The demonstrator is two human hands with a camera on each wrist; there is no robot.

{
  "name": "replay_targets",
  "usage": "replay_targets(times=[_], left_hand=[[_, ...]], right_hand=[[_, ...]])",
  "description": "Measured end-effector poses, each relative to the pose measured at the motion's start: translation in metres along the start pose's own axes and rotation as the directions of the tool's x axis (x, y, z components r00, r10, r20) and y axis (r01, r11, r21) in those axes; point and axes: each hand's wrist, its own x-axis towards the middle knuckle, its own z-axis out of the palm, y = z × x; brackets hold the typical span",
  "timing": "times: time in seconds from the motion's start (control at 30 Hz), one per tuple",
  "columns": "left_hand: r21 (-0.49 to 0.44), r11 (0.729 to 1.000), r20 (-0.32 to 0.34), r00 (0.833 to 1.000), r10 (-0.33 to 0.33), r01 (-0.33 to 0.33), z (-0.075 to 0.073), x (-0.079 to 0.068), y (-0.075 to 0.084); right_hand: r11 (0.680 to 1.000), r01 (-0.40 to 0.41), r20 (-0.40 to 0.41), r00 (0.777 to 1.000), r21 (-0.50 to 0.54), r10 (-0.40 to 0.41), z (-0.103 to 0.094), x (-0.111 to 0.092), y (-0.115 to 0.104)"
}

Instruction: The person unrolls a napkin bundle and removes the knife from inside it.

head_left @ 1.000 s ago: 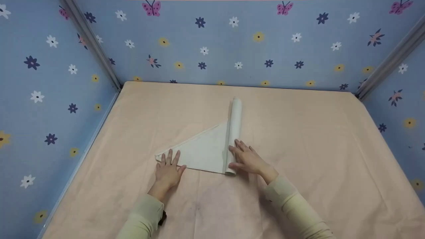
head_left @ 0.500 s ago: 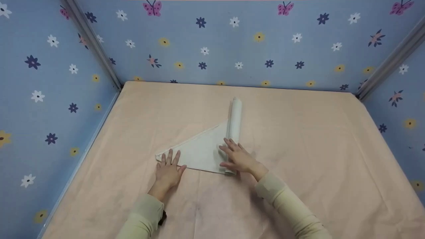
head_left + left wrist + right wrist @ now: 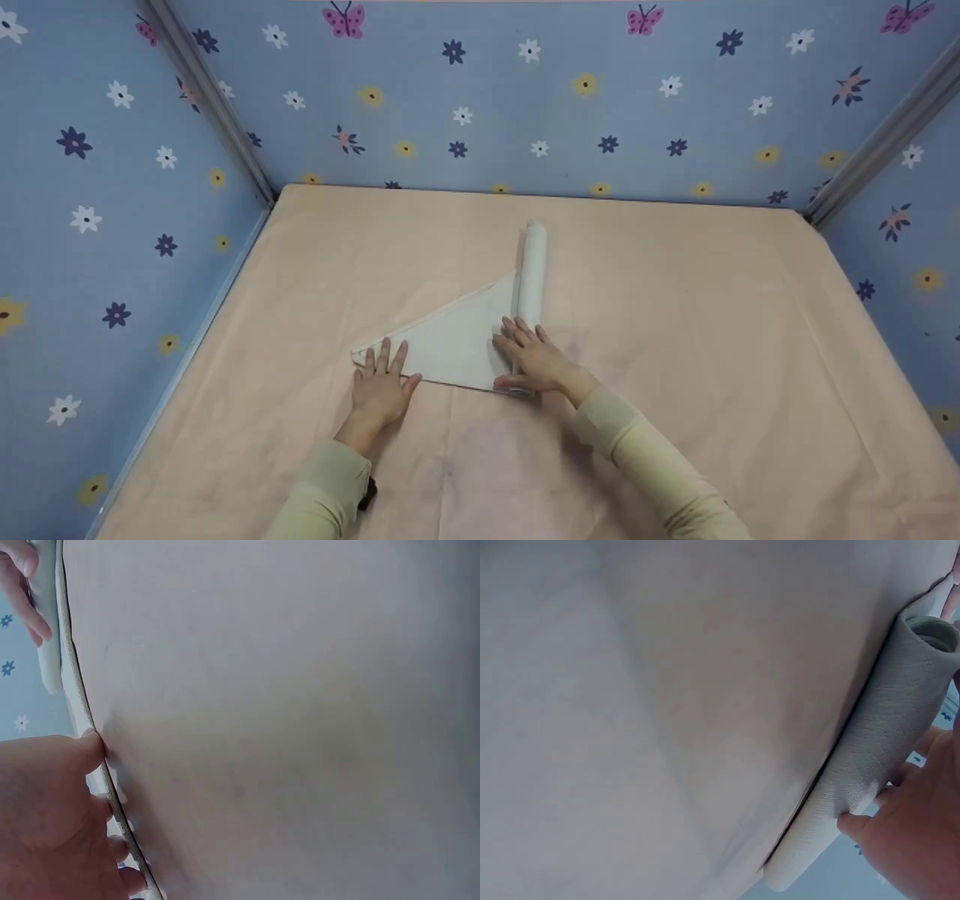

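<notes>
We observe a pale sheet [image 3: 450, 337] on the tabletop [image 3: 675, 300], part flat and part wound into a roll [image 3: 532, 270]. The roll lies about midway between the left and right edges, its far end pointing at the far edge and short of it. The flat part tapers from the roll toward the left edge.

Compared with the frame one second ago, we note that the right hand [image 3: 544, 366] has shifted left; it then lay along the right side of the roll and now covers the near end. Its spread fingers [image 3: 517, 330] reach across the roll onto the flat part. The roll and the flat part keep their positions. The left hand [image 3: 379, 394] is likewise unchanged: its fingers [image 3: 384, 356] are spread and rest on the narrow tip of the sheet, nearest the left edge.

In the right wrist view, we see the thumb [image 3: 855, 825] touching the side of the roll. The near end of the roll is a hollow tube, with a curled layer of the sheet inside it. In the left wrist view, the left thumb [image 3: 93, 750] touches the rim of the sheet.
</notes>
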Motion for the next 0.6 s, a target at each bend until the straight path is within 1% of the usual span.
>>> replay_targets(times=[0.17,0.27,0.43,0.6], left_hand=[[0.026,1.000,-0.003,1.000,-0.002,0.002,0.001,0.000,0.001],[0.026,1.000,-0.005,1.000,-0.004,0.004,0.000,0.000,0.001],[0.027,1.000,-0.011,1.000,-0.002,0.002,0.000,0.000,0.001],[0.015,1.000,-0.009,1.000,-0.002,0.002,0.002,0.001,0.000]], right_hand=[[1.000,-0.004,0.006,1.000,-0.024,0.004,0.002,-0.001,0.003],[1.000,-0.004,0.003,1.000,-0.027,0.004,0.002,-0.003,0.005],[1.000,0.005,-0.021,1.000,0.001,-0.005,0.001,-0.009,0.007],[1.000,0.005,-0.028,1.000,-0.026,-0.006,0.000,-0.012,0.009]])
